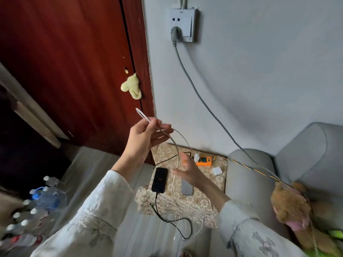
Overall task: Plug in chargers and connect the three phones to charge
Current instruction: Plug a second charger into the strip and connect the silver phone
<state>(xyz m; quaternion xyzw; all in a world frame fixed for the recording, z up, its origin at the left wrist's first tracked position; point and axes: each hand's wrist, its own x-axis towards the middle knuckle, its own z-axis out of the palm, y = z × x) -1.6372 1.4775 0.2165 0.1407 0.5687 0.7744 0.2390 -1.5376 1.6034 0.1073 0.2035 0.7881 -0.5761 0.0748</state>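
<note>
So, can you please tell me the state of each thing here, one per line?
Left hand: raised, pinching the white cable.
White charging cable: held up, connector end free.
Right hand: open, above the table.
Black phone: flat, black cable plugged in.
Grey phone: flat, no cable visible.
Orange power strip: white charger plugged in.
Grey wall plug: in socket.

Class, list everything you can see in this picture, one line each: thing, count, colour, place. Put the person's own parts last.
Black phone: one, black, on table, black cable attached.
Grey phone: one, grey, on table, partly behind right hand.
White cable: one, white, hanging from left hand.
Power strip: one, orange, table back.
White charger: one, white, on table.
Table: one, beige patterned cover.
Wall socket: one, grey, grey plug inserted.
Bottles: several, clear, on floor.
Left hand: holds white cable.
Right hand: open, above table.
</note>
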